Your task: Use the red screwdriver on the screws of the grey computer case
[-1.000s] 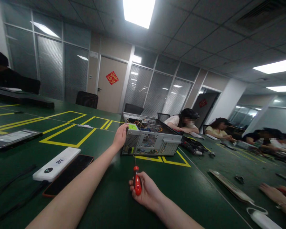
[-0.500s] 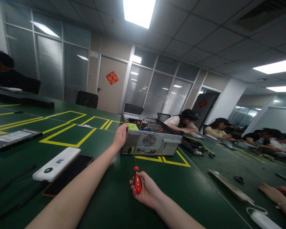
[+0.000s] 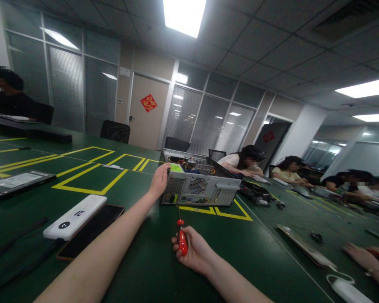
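Observation:
A grey computer case [image 3: 208, 191] lies on the green table with its top uncovered and its rear panel facing me. Wires and parts show inside, along with a box bearing a bright green label [image 3: 176, 168]. My left hand [image 3: 159, 181] grips the case at its left rear corner, fingertips by the label. In my right hand [image 3: 194, 251] is a red-handled screwdriver [image 3: 182, 244], its thin shaft pointing away from me at the lower rear edge of the case. Whether the tip touches the case I cannot tell.
A hard drive [image 3: 20, 183], a white power bank [image 3: 76, 216] and a dark phone [image 3: 90, 235] lie left, with black cables. To the right are a black tool bag [image 3: 255, 193] and another phone-like slab [image 3: 305, 246]. A co-worker's hand [image 3: 360, 256] rests at far right; several people sit around.
My hands, the screwdriver and the case stay almost exactly where they were. The person at far left has shifted slightly to the right.

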The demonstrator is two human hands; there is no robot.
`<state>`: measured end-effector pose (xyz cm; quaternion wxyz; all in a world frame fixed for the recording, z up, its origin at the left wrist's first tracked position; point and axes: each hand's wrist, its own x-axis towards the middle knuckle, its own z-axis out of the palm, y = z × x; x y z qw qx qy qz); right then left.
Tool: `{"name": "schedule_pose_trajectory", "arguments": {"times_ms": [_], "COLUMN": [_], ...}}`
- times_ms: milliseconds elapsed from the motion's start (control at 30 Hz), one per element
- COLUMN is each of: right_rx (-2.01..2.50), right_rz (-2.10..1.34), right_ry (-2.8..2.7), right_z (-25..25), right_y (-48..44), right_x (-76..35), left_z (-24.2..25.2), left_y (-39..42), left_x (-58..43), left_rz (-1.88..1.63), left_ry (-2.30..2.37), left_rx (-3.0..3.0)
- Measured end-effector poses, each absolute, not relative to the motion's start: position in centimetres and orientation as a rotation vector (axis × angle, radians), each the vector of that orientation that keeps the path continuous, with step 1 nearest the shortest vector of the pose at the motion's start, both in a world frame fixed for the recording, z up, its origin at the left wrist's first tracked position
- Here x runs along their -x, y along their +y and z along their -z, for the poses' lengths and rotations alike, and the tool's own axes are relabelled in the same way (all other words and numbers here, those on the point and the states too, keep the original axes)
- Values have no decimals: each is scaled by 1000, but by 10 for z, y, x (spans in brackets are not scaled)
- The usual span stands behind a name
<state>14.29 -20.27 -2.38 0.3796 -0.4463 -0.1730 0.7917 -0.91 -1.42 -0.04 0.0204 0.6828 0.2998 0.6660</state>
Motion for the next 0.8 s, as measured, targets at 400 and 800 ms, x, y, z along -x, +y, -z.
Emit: {"name": "schedule_pose_trajectory", "arguments": {"times_ms": [400,800], "right_rx": [1256,1732], "right_rz": [-2055,-1545], "right_ry": [-638,-1549], "right_z": [21,14], "right_y": [-195,-182], "right_x": [-158,-190], "left_z": [0,-1], "left_y": [-14,-15], "left_x": [10,9], "left_rz": [-2053,-2062], "left_ry": [938,930], "left_rx": [-2117,-2114]}}
